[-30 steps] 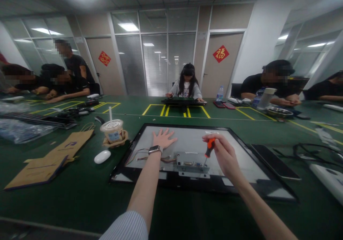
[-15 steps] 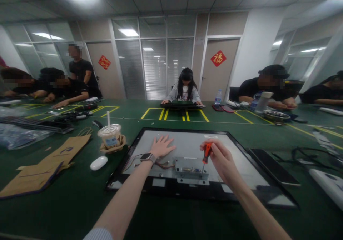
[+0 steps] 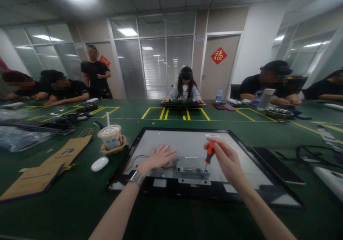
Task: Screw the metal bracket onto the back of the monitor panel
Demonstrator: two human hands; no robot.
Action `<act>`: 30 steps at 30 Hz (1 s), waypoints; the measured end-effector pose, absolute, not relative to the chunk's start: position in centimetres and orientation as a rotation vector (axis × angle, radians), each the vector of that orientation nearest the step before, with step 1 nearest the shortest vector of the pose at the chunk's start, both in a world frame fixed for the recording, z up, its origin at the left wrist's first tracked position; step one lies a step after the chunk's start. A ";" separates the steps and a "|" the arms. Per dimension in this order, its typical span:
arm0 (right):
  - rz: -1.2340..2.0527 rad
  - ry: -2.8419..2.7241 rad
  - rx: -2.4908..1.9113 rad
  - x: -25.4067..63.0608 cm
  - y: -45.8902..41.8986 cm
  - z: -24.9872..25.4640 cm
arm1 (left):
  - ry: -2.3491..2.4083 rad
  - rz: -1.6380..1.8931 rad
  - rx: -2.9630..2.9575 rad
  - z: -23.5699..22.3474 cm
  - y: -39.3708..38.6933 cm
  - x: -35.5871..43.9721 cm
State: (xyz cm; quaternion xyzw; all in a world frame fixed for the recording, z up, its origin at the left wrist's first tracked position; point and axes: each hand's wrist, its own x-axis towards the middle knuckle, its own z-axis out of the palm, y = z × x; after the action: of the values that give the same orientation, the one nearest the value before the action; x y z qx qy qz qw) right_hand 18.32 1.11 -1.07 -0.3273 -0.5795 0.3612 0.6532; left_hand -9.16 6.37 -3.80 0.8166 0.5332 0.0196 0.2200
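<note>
A monitor panel (image 3: 193, 141) lies face down on the green table, its grey metal back up inside a black frame. A small metal board cover (image 3: 193, 168) with connectors sits near its front edge. My left hand (image 3: 158, 156) lies flat and open on the panel just left of that cover, beside loose coloured wires (image 3: 134, 160). My right hand (image 3: 223, 158) is closed round an orange-handled screwdriver (image 3: 209, 154), whose tip points down at the cover's right end.
A lidded drink cup with straw (image 3: 111, 136), a white mouse (image 3: 99, 164) and brown paper bags (image 3: 45, 165) lie to the left. A dark flat slab (image 3: 277, 165) and cables (image 3: 311, 152) lie on the right. Several other people sit round the table; one stands at the back left.
My left hand slid back toward me and right, from the panel's middle to beside the metal cover. The right hand stayed on the screwdriver. The standing person walked to the right.
</note>
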 end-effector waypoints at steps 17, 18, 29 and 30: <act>0.747 -1.355 -0.802 18.9 1.4 -0.7 | 1.359 0.300 2.392 -4.4 4.4 -9.4; 0.728 -1.353 -0.807 18.9 1.4 -0.6 | 1.349 0.318 2.387 -4.4 4.4 -9.4; 0.609 -1.397 -0.836 18.8 1.2 -0.5 | 1.251 0.385 2.328 -4.1 4.3 -8.9; 0.634 -1.414 -0.827 18.9 1.2 -0.5 | 1.252 0.381 2.330 -4.0 4.3 -8.9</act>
State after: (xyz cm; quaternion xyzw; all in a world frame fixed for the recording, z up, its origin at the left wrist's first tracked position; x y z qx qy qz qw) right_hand 18.89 1.23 -0.50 -0.3626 -0.6194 0.2779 0.6385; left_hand -8.88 4.29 -4.03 0.8480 0.4556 0.1387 0.2326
